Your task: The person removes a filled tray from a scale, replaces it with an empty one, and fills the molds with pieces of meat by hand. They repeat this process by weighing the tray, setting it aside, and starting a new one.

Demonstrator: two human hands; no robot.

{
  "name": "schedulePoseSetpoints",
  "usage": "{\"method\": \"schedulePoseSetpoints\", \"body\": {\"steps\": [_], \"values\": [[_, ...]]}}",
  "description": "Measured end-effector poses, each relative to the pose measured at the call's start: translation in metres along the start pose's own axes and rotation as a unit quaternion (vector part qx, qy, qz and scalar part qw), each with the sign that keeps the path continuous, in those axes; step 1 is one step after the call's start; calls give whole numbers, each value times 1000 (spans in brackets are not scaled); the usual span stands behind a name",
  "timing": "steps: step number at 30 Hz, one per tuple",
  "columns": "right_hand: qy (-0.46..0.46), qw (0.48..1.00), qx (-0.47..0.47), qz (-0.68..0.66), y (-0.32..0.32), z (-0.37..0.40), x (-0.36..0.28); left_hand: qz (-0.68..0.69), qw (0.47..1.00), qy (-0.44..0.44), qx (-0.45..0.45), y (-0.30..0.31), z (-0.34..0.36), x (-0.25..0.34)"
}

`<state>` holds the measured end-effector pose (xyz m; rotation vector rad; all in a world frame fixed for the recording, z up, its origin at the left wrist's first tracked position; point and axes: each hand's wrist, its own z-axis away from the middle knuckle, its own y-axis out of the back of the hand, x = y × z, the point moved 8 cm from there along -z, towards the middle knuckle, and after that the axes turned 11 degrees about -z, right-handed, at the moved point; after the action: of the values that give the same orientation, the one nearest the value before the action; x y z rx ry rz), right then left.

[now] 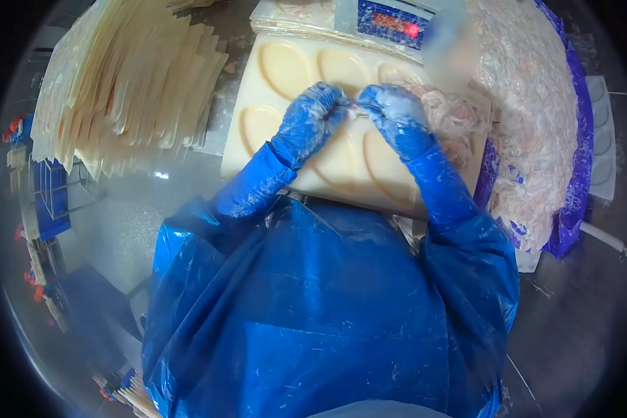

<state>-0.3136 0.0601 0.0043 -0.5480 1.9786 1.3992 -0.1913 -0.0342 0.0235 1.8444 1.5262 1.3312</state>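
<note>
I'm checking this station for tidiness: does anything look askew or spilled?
The pale stack at left looks uneven, its edges jutting out irregularly. Pinkish pieces lie heaped on the right side of the cream tray, lapping beyond its hollows instead of sitting neatly inside.

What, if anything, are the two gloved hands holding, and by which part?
A small pale strip, apparently pinched at opposite ends by the left hand and right hand; its exact ends are hidden.

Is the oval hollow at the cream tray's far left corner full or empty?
Empty: the oval hollow shows bare floor; pale pieces lie on the right side of the tray.
</note>
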Motion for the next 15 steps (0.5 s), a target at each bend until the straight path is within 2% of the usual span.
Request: {"method": "schedulePoseSetpoints", "body": {"steps": [1, 2, 3, 4, 5, 6, 8, 10, 12, 13, 14, 15], "values": [[-55, 996, -32, -67, -2, 1, 0, 32, 998, 41, -28, -3, 6, -13], [-52, 996, -37, -67, -1, 0, -10, 62, 993, 83, -53, -5, 12, -24], [-37, 999, 6, 19, 9, -2, -22, 61, 993, 87, -51, 5, 10, -17], [-22, 993, 51, 105, 16, -5, -31, 37, 996, 75, -31, 17, 6, -3], [50, 987, 50, 144, 5, -8, -32, 15, 998, 63, -13, 23, 3, 7], [50, 988, 48, 141, 3, -11, -32, 15, 998, 67, -15, 16, 3, 10], [-24, 980, -66, 184, -11, -23, -22, -32, 999, 33, -22, 2, 0, 13], [16, 985, -48, 168, -3, -28, -19, -1, 999, 33, -12, 1, 1, -4], [-46, 989, -135, -38, -11, -33, -10, 27, 999, 38, 9, 13, 5, -18], [-165, 915, -153, -335, -24, -35, 1, 15, 999, 47, -13, 14, 8, -26], [-164, 913, -157, -338, -31, -47, 8, 13, 999, 51, -14, 18, 10, -29], [-122, 878, -135, -443, -36, -67, 11, 164, 976, 145, -17, 18, 16, -46]]}}
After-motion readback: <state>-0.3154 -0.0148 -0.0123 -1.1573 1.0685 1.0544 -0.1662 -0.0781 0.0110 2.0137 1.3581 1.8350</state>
